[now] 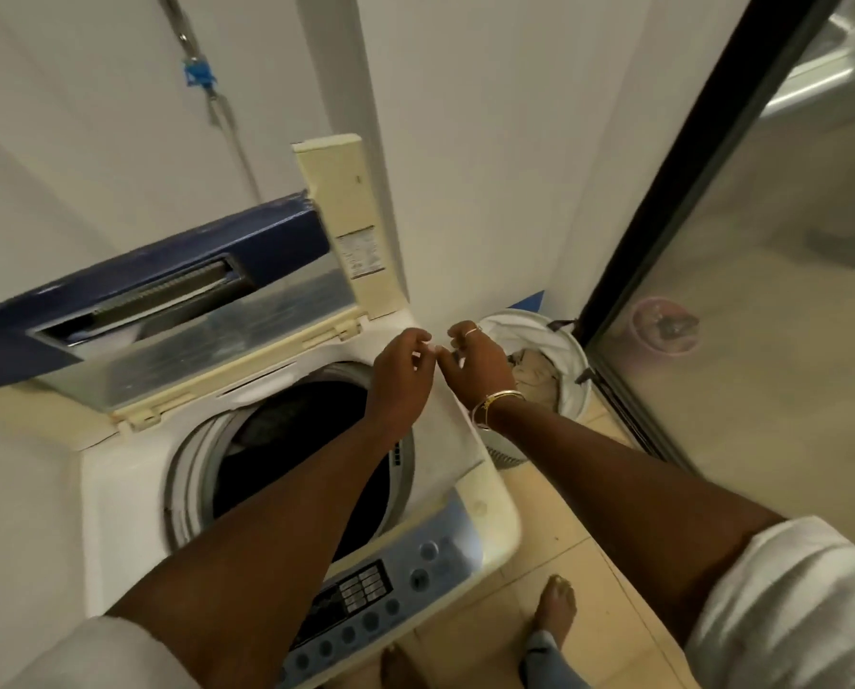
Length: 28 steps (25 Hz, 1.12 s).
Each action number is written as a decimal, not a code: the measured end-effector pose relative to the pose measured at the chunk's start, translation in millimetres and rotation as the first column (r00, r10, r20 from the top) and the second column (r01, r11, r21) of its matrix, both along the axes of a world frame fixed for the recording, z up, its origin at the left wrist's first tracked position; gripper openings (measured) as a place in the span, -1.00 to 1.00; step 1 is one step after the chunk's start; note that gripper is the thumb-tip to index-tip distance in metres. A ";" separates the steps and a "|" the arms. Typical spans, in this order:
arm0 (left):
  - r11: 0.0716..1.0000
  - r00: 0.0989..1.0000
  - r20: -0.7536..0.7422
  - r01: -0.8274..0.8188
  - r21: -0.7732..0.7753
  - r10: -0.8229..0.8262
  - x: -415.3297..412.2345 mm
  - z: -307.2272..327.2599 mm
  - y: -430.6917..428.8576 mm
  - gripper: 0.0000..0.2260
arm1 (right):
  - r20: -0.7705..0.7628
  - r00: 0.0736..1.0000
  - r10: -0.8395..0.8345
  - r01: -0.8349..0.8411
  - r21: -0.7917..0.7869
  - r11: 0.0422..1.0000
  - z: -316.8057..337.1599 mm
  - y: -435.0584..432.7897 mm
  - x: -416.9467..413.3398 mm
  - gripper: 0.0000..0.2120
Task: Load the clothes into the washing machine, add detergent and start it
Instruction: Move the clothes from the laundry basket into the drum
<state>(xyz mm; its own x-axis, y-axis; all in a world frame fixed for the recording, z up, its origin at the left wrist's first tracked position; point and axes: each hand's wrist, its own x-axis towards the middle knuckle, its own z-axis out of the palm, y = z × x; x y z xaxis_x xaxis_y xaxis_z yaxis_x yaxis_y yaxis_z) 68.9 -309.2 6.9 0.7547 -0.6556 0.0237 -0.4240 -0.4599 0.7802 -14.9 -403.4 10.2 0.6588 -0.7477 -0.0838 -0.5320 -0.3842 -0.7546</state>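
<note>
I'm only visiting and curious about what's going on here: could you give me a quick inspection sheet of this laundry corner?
Surface: washing machine top, lid raised, control panel nearest the person.
Job's things: dark clothes in the drum; laundry basket beside it, pale clothes inside; detergent not identifiable.
Clutter: nothing seen.
Hands: left hand pinches a small pale thing; right hand fingertips meet it, grip unclear.
Cables: hose with blue clip on wall.
Surroundings: white walls, glass door, tiled floor.
</note>
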 end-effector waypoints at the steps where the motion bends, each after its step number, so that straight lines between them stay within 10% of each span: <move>1: 1.000 1.000 0.001 0.005 0.004 -0.005 -6.2 -2.8 -19.6 -0.84 | 0.000 1.000 -0.004 0.004 0.011 1.000 -3.4 -17.4 -8.8 -0.66; 20: 0.942 0.958 -0.288 0.110 0.316 -0.015 -16.8 -113.5 -237.4 -0.86 | -0.364 0.902 0.234 -0.187 0.158 0.969 -106.7 -259.2 -19.7 -0.63; 28: 0.848 0.887 -0.458 0.287 0.446 -0.060 -13.8 -239.1 -290.6 -0.51 | -0.565 0.671 0.480 -0.411 0.255 0.875 -227.8 -332.8 -6.5 -0.65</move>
<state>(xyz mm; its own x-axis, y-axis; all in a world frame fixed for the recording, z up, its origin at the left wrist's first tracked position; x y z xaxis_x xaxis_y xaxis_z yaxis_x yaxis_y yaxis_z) 55.0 -599.8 -232.2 0.4898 -0.6135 -0.6194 -0.2262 -0.7756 0.5893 -21.5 -736.2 -217.6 0.6980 -0.3434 -0.6284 -0.6645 -0.6376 -0.3897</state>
